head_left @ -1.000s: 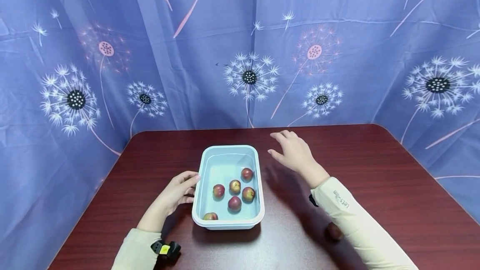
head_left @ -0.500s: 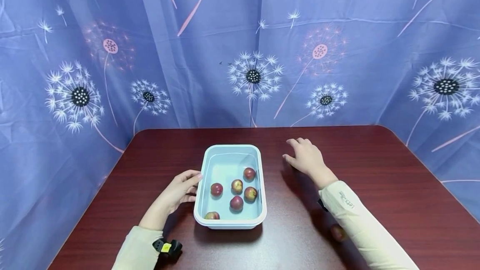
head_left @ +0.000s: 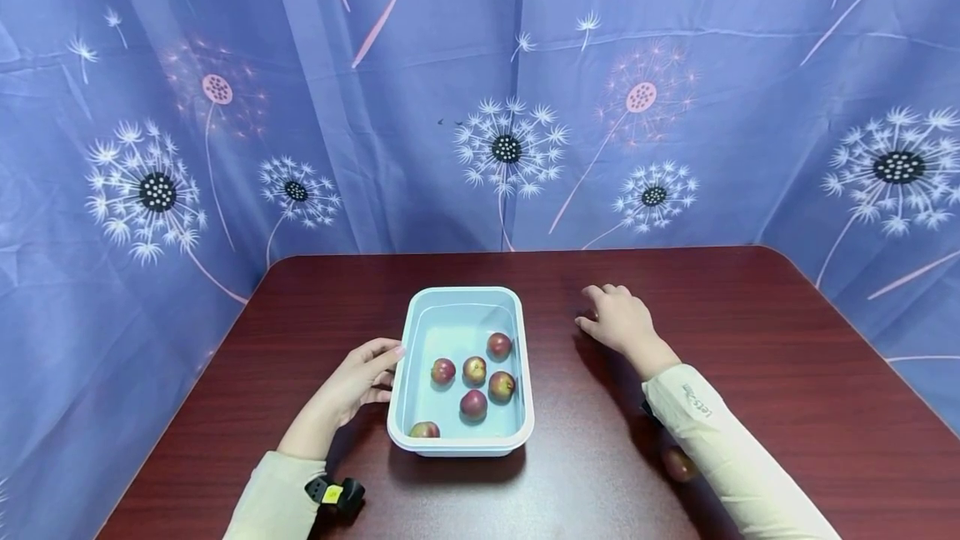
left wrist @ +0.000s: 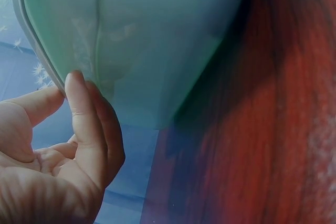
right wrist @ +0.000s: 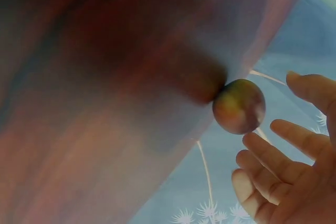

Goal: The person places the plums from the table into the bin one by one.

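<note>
My left hand (head_left: 360,377) pinches the left rim of a pale blue plastic tub (head_left: 465,446), thumb on one side and fingers on the other. The left wrist view shows the fingertips at the edge of the tub wall (left wrist: 157,51). Inside the tub lie several red-yellow plums (head_left: 473,405). To the right of the tub, my right hand (head_left: 621,319) is low over the table. In the right wrist view its spread fingers are close beside a plum (right wrist: 239,106) on the tabletop, not curled round it. The hand mostly hides that plum in the head view.
Another plum (head_left: 678,465) lies on the dark red wooden table (head_left: 570,457), partly behind my right sleeve (head_left: 720,440). A blue curtain (head_left: 405,148) with dandelion prints hangs behind the table's far edge.
My right hand has moved right, away from the tub, and down to the plum on the table. One plum in the tub has rolled slightly. The left hand keeps its hold.
</note>
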Action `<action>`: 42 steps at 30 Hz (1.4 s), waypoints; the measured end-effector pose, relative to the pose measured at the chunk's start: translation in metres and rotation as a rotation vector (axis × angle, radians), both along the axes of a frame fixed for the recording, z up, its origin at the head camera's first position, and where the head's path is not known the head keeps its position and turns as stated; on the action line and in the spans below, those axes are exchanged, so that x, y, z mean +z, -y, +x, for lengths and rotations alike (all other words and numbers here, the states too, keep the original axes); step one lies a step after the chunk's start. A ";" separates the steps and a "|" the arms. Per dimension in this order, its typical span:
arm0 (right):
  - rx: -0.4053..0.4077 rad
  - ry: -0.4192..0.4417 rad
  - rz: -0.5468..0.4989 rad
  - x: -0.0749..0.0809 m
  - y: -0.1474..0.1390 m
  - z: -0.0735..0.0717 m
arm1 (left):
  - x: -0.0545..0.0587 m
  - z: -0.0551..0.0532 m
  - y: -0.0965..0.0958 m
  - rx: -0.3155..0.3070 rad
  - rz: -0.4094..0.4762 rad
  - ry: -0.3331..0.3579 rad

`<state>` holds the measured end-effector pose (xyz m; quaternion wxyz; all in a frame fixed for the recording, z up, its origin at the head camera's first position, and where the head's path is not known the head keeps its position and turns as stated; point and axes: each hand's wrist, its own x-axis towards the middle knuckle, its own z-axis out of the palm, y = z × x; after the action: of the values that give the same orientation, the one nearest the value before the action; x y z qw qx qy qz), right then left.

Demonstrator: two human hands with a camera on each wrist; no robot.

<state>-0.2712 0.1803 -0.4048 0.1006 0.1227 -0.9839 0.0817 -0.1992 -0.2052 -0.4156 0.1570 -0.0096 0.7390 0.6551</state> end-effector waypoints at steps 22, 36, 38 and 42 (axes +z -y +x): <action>-0.002 0.093 0.031 -0.002 -0.007 0.001 | 0.004 0.002 -0.001 -0.010 -0.004 -0.012; 0.015 0.036 0.047 -0.001 -0.006 0.004 | -0.001 0.001 -0.002 -0.017 0.016 -0.005; 0.020 0.024 0.041 0.001 -0.005 0.005 | -0.001 0.001 -0.002 -0.016 0.015 -0.007; 0.040 -0.013 0.027 0.010 0.000 0.006 | -0.001 0.002 -0.001 -0.013 0.014 -0.009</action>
<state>-0.2648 0.1806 -0.3953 0.1038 0.1445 -0.9816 0.0698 -0.1977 -0.2039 -0.4166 0.1580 -0.0010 0.7351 0.6593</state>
